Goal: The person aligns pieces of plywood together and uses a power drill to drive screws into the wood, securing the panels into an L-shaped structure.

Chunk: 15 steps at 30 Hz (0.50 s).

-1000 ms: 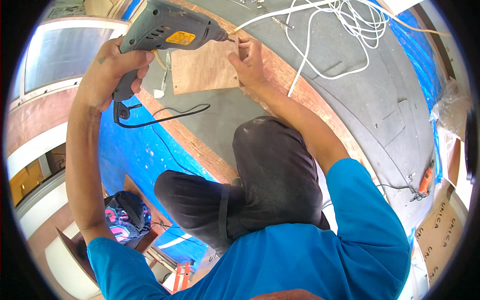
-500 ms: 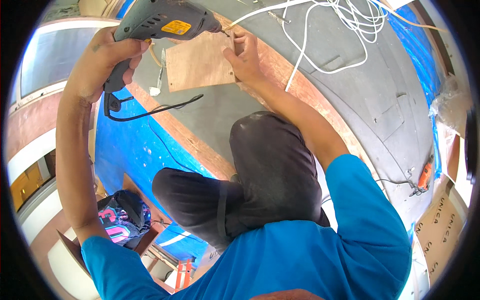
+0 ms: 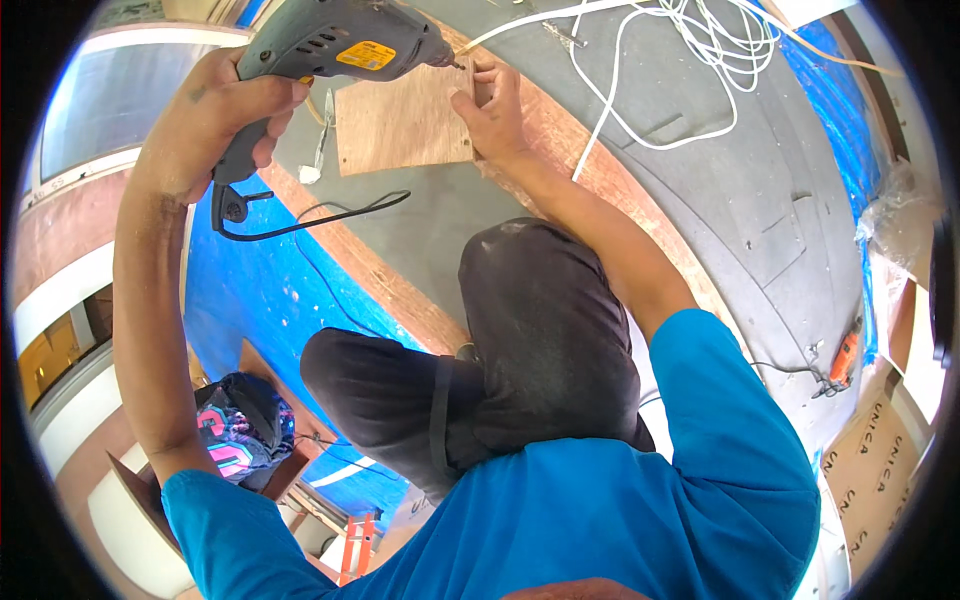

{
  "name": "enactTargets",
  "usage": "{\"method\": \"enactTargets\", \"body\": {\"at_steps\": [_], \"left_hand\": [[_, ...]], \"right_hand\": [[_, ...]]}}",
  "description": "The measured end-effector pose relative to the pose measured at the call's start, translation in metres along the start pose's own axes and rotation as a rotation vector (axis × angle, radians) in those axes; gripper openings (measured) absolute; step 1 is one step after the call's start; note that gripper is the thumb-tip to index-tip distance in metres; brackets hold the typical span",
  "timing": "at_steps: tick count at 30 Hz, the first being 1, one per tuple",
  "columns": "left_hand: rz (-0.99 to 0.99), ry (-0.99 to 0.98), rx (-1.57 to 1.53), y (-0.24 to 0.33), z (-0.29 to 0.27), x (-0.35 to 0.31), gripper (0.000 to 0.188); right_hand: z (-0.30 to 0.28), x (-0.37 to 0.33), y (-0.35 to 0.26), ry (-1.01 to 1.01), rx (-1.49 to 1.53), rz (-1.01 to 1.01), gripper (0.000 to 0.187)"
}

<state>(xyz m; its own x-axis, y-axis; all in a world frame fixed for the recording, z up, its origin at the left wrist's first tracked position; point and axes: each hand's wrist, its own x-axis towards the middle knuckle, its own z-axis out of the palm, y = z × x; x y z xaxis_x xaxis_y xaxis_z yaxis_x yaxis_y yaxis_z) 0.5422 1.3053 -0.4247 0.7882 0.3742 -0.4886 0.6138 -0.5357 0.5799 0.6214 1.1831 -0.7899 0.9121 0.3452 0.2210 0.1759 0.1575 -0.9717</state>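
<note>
My left hand (image 3: 225,125) is wrapped round the grip of a dark grey power drill (image 3: 330,40) with a yellow label. The drill points right, and its bit meets the upper right corner of a thin plywood piece (image 3: 405,120). My right hand (image 3: 492,112) grips the right edge of that plywood, thumb on the near side and fingers curled behind. Small dark spots, like screw heads or holes, show near the panel's lower corners. From the drill's base hangs a black power cord (image 3: 320,228).
Loops of white cable (image 3: 715,45) lie on the grey floor at the upper right. An orange tool (image 3: 846,355) rests at far right near a cardboard sheet (image 3: 870,470). Blue sheeting (image 3: 255,285) and a patterned backpack (image 3: 240,430) are on the left. A white-tipped tool (image 3: 318,150) lies beside the panel.
The drill and my left hand have shifted slightly right in the picture. The plywood appears a little higher and tilted more. Both grips stay the same.
</note>
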Motion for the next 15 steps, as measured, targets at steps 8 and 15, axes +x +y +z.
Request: {"method": "enactTargets", "body": {"at_steps": [8, 15], "left_hand": [[-0.009, 0.024, 0.010, -0.006, -0.001, 0.001, 0.027], [0.014, 0.050, 0.050, 0.005, 0.006, 0.000, 0.024]], "right_hand": [[0.002, 0.000, -0.002, 0.009, 0.066, 0.018, 0.040], [-0.001, -0.002, -0.004, 0.006, 0.009, 0.011, 0.044]]}}
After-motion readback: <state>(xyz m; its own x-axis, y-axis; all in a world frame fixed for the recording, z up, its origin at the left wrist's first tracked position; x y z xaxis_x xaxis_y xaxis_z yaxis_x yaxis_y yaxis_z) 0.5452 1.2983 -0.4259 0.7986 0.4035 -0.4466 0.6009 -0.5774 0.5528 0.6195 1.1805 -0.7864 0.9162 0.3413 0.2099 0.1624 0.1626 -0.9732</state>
